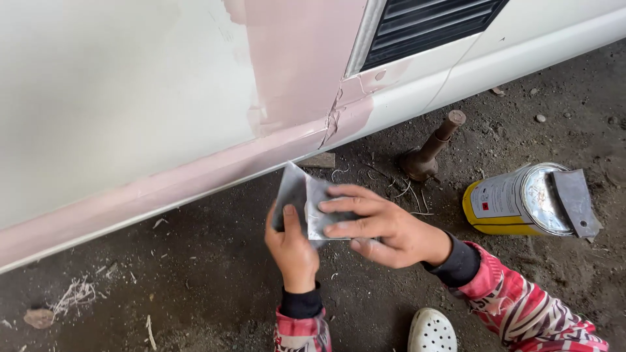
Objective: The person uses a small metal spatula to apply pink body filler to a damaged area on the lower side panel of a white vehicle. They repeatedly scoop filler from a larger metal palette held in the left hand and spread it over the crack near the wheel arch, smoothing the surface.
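A grey sheet of sandpaper (293, 192), creased down its middle, is held by both hands just below the sill of a white vehicle body. My left hand (292, 251) grips its lower left part, thumb on the face of the sheet. My right hand (381, 228) lies over the sheet's right half, fingers flat on it and pointing left. Pink filler (297, 58) covers a broad patch of the panel and runs along the lower sill (163, 186). Both sleeves are red and white patterned with black cuffs.
A yellow and white tin (505, 202) stands on the dirt floor at the right, with a grey metal scraper (577, 202) lying across its lid. A rusty jack stand (430, 146) sits under the sill. A dark vent grille (430, 23) is above. A white perforated shoe (432, 331) shows at the bottom.
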